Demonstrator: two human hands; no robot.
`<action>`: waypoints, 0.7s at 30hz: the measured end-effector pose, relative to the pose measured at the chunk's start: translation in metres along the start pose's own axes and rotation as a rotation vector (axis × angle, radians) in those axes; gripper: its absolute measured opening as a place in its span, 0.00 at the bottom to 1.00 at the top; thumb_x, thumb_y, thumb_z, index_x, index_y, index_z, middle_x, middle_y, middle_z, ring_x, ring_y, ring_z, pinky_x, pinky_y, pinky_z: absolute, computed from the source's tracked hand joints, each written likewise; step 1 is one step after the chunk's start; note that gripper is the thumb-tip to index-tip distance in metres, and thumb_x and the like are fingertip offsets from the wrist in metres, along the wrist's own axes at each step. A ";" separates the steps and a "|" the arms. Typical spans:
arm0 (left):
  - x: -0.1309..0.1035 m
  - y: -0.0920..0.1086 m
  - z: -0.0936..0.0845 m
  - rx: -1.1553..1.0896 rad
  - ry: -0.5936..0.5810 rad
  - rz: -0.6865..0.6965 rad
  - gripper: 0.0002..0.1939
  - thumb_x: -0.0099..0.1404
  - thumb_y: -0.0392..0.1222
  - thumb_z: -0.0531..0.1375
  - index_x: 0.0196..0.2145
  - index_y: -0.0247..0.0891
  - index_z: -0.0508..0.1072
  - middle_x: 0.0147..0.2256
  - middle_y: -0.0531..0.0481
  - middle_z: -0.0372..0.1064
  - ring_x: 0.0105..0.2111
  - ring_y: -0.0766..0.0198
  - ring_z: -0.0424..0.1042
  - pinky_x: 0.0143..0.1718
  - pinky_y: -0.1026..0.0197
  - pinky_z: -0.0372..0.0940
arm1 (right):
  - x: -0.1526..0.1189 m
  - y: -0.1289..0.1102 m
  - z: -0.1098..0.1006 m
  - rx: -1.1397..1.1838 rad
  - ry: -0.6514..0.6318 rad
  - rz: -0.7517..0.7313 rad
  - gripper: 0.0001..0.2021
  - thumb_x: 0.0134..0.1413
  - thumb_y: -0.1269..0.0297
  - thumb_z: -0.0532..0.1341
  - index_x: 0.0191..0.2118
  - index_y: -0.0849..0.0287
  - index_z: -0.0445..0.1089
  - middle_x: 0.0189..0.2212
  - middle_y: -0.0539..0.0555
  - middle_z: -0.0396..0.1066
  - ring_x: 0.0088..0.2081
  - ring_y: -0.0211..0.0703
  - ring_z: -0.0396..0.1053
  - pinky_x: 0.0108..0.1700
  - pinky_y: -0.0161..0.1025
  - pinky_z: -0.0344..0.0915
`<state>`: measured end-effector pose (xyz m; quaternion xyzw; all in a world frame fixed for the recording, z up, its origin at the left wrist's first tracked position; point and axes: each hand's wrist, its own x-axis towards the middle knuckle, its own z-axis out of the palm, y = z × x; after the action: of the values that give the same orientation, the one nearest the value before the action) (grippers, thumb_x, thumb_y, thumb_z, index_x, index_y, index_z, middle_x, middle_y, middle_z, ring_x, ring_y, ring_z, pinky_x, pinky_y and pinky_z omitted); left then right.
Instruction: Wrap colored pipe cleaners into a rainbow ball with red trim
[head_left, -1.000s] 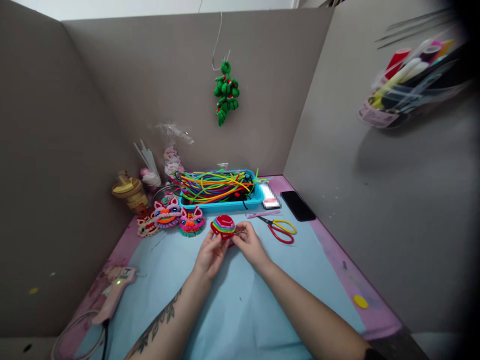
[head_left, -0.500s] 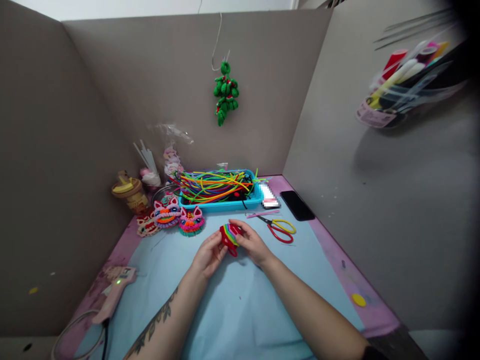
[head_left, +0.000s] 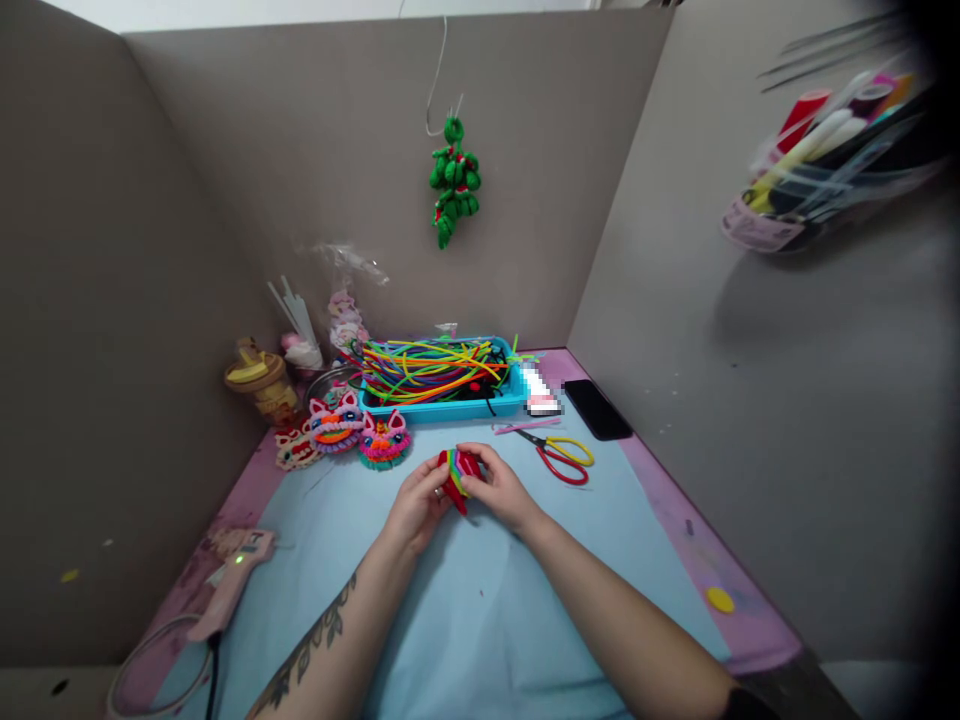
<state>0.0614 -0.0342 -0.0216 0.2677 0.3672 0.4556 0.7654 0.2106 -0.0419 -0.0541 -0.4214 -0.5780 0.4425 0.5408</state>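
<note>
My left hand (head_left: 415,508) and my right hand (head_left: 504,490) hold a small rainbow pipe-cleaner piece (head_left: 459,470) between them, above the light blue mat (head_left: 480,600). The piece is red on the outside with coloured bands and stands on edge between my fingers. Both hands pinch it from either side. Two finished pipe-cleaner lion heads (head_left: 358,430) lie just beyond my left hand.
A blue tray of coloured pipe cleaners (head_left: 439,375) stands behind. Scissors (head_left: 559,455) and a black phone (head_left: 596,409) lie to the right, a pink glue gun (head_left: 229,580) at the near left. A green ornament (head_left: 452,182) hangs on the back wall. Cardboard walls enclose the desk.
The rainbow piece has been turned from lying flat, face up, onto its edge. Both hands have drawn slightly nearer to me and closed in around it.
</note>
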 end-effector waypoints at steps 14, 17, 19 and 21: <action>-0.004 -0.008 0.008 0.080 0.116 0.219 0.47 0.46 0.36 0.71 0.60 0.36 0.53 0.33 0.46 0.75 0.28 0.63 0.75 0.34 0.63 0.66 | 0.001 0.005 0.008 0.006 0.190 0.089 0.22 0.49 0.62 0.62 0.52 0.54 0.64 0.51 0.56 0.67 0.52 0.48 0.65 0.57 0.49 0.60; -0.004 -0.012 0.007 0.129 0.068 0.260 0.48 0.48 0.36 0.70 0.62 0.38 0.50 0.35 0.45 0.76 0.30 0.63 0.75 0.35 0.63 0.66 | 0.001 0.006 0.009 0.050 0.210 0.109 0.22 0.50 0.61 0.62 0.52 0.54 0.64 0.51 0.56 0.68 0.52 0.47 0.66 0.57 0.49 0.59; -0.004 -0.013 0.006 0.159 0.047 0.284 0.49 0.48 0.36 0.70 0.63 0.40 0.48 0.37 0.45 0.76 0.32 0.63 0.75 0.36 0.63 0.66 | 0.001 0.008 0.010 0.088 0.213 0.113 0.22 0.50 0.60 0.62 0.52 0.55 0.63 0.50 0.56 0.67 0.51 0.47 0.66 0.57 0.49 0.60; -0.004 -0.014 0.007 0.190 0.044 0.319 0.49 0.49 0.35 0.69 0.63 0.41 0.48 0.34 0.47 0.76 0.31 0.64 0.75 0.36 0.64 0.66 | 0.001 0.009 0.010 0.117 0.227 0.111 0.21 0.50 0.60 0.62 0.51 0.55 0.63 0.50 0.57 0.67 0.51 0.47 0.66 0.56 0.49 0.60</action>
<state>0.0727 -0.0448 -0.0268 0.3837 0.3782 0.5401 0.6466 0.2003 -0.0390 -0.0626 -0.4676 -0.4622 0.4542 0.6012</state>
